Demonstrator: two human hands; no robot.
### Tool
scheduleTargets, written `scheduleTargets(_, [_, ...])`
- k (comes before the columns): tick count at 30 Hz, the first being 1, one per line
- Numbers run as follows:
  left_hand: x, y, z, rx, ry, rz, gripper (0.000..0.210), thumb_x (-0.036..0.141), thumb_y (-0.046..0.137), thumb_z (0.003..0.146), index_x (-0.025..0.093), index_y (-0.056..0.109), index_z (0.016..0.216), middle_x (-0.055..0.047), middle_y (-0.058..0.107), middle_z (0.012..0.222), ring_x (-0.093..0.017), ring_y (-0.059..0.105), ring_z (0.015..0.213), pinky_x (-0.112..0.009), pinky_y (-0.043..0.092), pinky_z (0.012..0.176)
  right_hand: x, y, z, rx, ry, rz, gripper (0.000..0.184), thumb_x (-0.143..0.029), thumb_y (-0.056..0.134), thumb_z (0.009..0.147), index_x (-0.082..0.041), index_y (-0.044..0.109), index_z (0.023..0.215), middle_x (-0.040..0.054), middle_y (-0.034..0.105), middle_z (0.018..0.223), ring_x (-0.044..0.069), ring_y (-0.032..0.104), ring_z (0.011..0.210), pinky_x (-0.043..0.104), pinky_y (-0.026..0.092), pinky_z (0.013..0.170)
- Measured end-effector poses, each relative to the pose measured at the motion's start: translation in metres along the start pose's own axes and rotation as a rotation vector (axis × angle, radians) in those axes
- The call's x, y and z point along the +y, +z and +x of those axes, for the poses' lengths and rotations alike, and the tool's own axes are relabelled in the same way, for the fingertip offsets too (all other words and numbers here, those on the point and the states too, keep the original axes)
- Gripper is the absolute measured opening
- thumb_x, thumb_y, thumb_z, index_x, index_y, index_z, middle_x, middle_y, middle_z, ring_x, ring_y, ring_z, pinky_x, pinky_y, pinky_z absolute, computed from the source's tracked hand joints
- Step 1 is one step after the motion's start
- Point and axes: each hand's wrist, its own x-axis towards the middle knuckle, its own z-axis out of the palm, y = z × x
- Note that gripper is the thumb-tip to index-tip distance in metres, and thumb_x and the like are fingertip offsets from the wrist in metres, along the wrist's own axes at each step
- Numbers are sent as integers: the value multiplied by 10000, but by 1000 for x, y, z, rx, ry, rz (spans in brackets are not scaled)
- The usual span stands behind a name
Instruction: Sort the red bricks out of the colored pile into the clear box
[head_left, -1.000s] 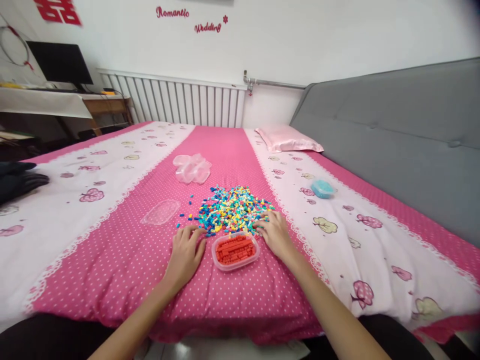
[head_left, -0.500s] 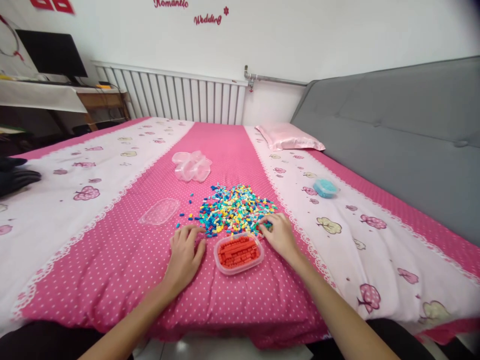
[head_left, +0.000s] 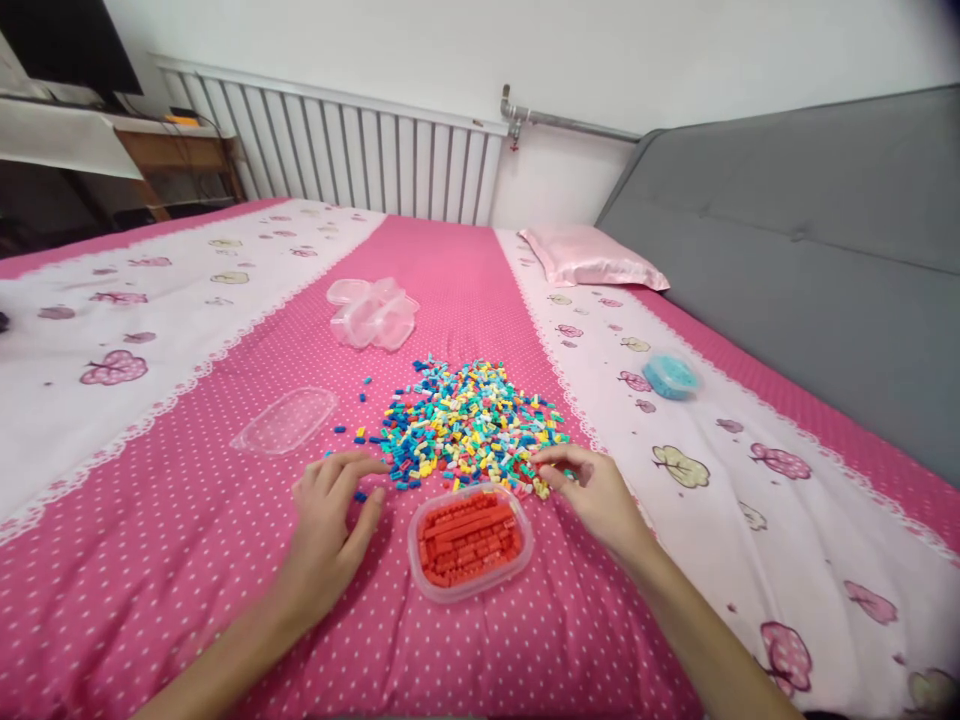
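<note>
A loose heap of small multicoloured toy building bricks (head_left: 469, 415) lies on the pink polka-dot bedspread. Close in front of it, a clear plastic container (head_left: 415, 565) holds neatly packed red bricks (head_left: 469, 540). At the heap's left edge is my left hand (head_left: 334, 515), its fingers stretched forward and the thumb apart, nothing in it. My right hand (head_left: 589, 490) reaches in at the right edge of the heap. There the thumb and index finger come together among the bricks, and whatever is between them is too small to make out.
A clear lid (head_left: 289, 420) lies left of the heap, and nested clear containers (head_left: 375, 315) are behind it. To the right is a container of light-blue pieces (head_left: 671, 376). A pink pillow (head_left: 592, 258) rests beside the grey headboard (head_left: 795, 180).
The view has tilted down and come nearer to the heap. My right hand stays at the heap's right edge, and my left hand sits slightly farther from the container.
</note>
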Motion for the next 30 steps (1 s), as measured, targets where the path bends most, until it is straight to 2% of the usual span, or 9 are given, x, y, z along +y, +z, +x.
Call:
scheduleTargets(2, [11,-9,4,39,78,-14,168,279,475,996,244,611,1088,-57,648,1085,-250,549,1060,-416,390,938,-15,3,-8,-14,10,50,220,-328,673,815,-202,731,986,75,785,906,232,744,835,373,580,768])
scheduleTargets(4, [28,-17,10,32,160,-65,177,208,490,994,258,610,1114,-34,676,1075,-231,556,1055,-407,381,946,-35,12,-15,-31,12,105,254,-298,702,816,-224,681,1058,43,771,907,205,748,851,344,581,796])
scheduleTargets(6, [49,-23,18,-28,279,-125,201,181,564,981,272,606,1156,4,715,1047,-205,571,1011,-381,383,929,-56,24,-21,-19,22,228,235,-256,748,774,-238,638,982,17,751,913,180,752,786,318,585,778])
scheduleTargets(7, [58,-24,22,-67,327,-155,198,191,611,969,268,611,1152,19,732,1029,-194,580,981,-371,384,910,-65,31,-23,-54,21,262,227,-234,753,762,-243,619,946,3,743,884,181,757,788,312,585,777])
scheduleTargets(10, [73,-23,30,-70,309,-207,33,245,648,968,255,652,999,51,754,893,-177,583,858,-370,364,833,-80,48,-24,-119,30,313,191,-200,725,769,-254,576,878,-18,730,793,196,769,806,297,585,747])
scheduleTargets(14, [71,-20,27,-54,296,-161,92,279,600,1003,260,671,946,62,767,852,-179,571,822,-397,314,806,-79,58,-27,-134,26,308,194,-178,704,773,-262,553,861,-34,716,771,189,769,782,285,592,721])
scheduleTargets(20, [68,-18,20,-28,282,-107,196,327,559,1023,265,702,903,49,759,799,-188,571,813,-407,297,807,-77,61,-34,-80,-45,302,185,-139,677,778,-263,563,854,-39,695,774,167,763,719,259,615,673])
scheduleTargets(26, [66,-13,20,45,327,-194,217,300,571,1017,243,686,842,45,763,773,-173,566,771,-387,290,782,-74,60,-36,-56,-100,304,224,-96,702,758,-266,585,845,-49,664,789,160,773,705,218,619,625])
scheduleTargets(30, [64,-8,19,49,346,-244,184,258,610,994,229,675,824,49,768,798,-162,570,756,-375,301,767,-71,60,-37,-76,-119,297,221,-96,708,766,-266,596,851,-44,673,823,157,773,705,216,619,623])
